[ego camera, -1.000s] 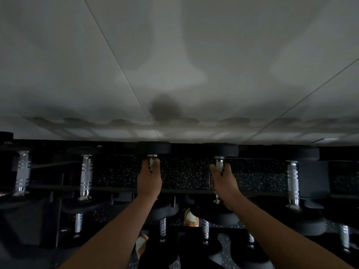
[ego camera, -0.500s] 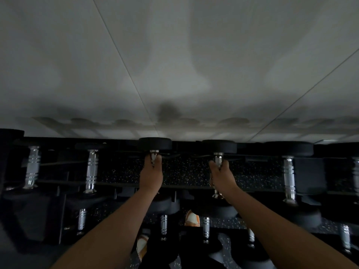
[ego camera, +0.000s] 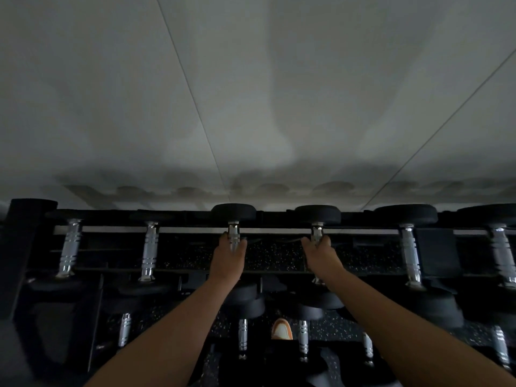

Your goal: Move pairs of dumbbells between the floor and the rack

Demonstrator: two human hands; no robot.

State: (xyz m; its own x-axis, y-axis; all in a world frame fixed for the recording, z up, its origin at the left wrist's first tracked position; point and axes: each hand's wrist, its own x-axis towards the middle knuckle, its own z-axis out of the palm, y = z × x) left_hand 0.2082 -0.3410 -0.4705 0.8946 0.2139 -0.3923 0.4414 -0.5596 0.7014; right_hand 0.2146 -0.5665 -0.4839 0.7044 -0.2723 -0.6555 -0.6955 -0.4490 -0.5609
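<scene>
Two black dumbbells with chrome handles lie on the top shelf of the dark rack (ego camera: 279,229), side by side in the middle. My left hand (ego camera: 228,261) is wrapped around the handle of the left dumbbell (ego camera: 233,215). My right hand (ego camera: 321,255) is wrapped around the handle of the right dumbbell (ego camera: 317,216). Both far heads point at the wall; the near heads sit below my wrists, partly hidden by my forearms.
More dumbbells line the top shelf: two on the left (ego camera: 150,247) and two bigger ones on the right (ego camera: 409,255). A lower shelf holds several smaller dumbbells (ego camera: 242,335). An orange and white shoe (ego camera: 282,329) shows on the speckled floor. A pale wall rises behind the rack.
The view has tilted slightly, so the rack sits a little lower and nearer. Both hands stay closed on the same two handles; the dumbbells have not left the shelf.
</scene>
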